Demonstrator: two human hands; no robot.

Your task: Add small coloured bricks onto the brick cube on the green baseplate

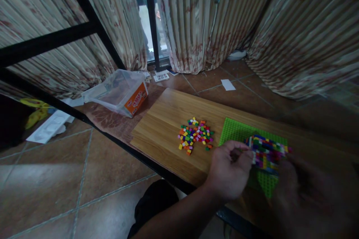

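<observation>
A multicoloured structure of small toy bricks is on or just above the green studded baseplate; I cannot tell whether they are joined. At its left edge, my left hand is closed, thumb and forefinger pinching the edge bricks. My right hand is at the lower right side of the structure, dark and smeared by motion, so its grip does not show. Left of the baseplate lies a loose pile of small coloured bricks.
The wooden board lies on a dark-framed table. A clear plastic box with an orange label stands at its far left. White trays lie further left. Striped curtains hang behind, and a white paper is on the tiled floor.
</observation>
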